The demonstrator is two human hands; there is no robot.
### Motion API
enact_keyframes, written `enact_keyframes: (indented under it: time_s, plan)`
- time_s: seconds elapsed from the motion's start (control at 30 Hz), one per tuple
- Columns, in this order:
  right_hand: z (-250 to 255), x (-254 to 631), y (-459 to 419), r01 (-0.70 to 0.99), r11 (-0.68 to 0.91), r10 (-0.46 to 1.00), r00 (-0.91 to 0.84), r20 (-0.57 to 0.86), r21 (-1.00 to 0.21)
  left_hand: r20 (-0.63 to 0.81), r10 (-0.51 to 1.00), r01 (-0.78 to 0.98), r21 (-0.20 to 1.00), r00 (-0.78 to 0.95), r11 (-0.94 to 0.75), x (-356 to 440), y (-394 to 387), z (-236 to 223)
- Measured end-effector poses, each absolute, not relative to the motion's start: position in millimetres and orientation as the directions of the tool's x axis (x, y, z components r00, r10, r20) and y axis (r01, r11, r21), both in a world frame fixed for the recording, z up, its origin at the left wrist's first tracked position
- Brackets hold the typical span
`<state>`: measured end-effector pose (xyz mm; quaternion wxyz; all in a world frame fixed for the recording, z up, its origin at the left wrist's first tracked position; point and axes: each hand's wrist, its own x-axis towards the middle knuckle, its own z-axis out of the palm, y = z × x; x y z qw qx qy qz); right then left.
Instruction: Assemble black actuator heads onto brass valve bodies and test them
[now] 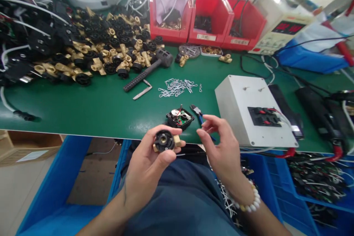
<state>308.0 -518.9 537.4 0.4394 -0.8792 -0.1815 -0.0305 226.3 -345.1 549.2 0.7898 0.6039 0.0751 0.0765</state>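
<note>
My left hand (149, 151) is closed around a brass valve body with a black plastic collar (164, 140), its round face turned up toward me. Held apart, the thumb and fingers of my right hand (221, 147) show nothing between them. Between the hands, at the table's front edge, lies an opened black housing (180, 117) with a green circuit board, a silvery round part and wires inside. Blue-handled cutting pliers (197, 110) lie beside it, partly hidden behind my right hand.
Spring clips (177, 87), a black mallet (151, 69) and a hex key (143, 93) lie on the green table. Brass valves (121, 59) are heaped back left, with red bins (211, 18) behind. A grey switch box (249, 110) and a power supply (284, 22) stand right.
</note>
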Motion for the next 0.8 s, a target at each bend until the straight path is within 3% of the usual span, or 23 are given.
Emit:
enact_keyframes:
  time_s: [0.07,0.13,0.23,0.33,0.4,0.5,0.67,0.8]
  plan:
    - [528,326,-526,0.339,-0.754,0.281,0.941,0.191,-0.563,-0.063,0.066,0.044,0.967,0.996,0.252,236,-351,545]
    - [523,339,-530,0.315,-0.819,0.313,0.946,0.086,-0.48,-0.063,-0.025,0.066,0.987,0.998,0.15,246,-359,539]
    - [527,343,-532,0.206,-0.754,0.304,0.951,-0.054,-0.623,-0.011,0.041,0.013,0.999,0.999,-0.044,258,-369,529]
    - [544,334,-535,-0.019,-0.488,0.242,0.958,-0.156,-0.873,-0.044,0.151,0.059,0.993,0.988,-0.1,258,-368,524]
    - [559,325,-536,-0.156,-0.171,0.226,0.955,-0.193,-0.973,-0.122,0.178,0.119,0.992,0.976,0.029,254,-363,525]
    - [579,310,-533,-0.327,0.241,0.324,0.915,-0.242,-0.914,-0.186,0.111,0.142,0.935,0.976,0.324,249,-354,531]
    - [585,298,-525,-0.555,0.355,0.54,0.779,-0.32,-0.752,-0.085,-0.212,0.211,0.693,0.974,0.689,247,-347,542]
    - [576,301,-525,-0.646,0.397,0.647,0.701,-0.3,-0.652,0.033,-0.395,0.325,0.509,0.918,0.797,245,-344,540]
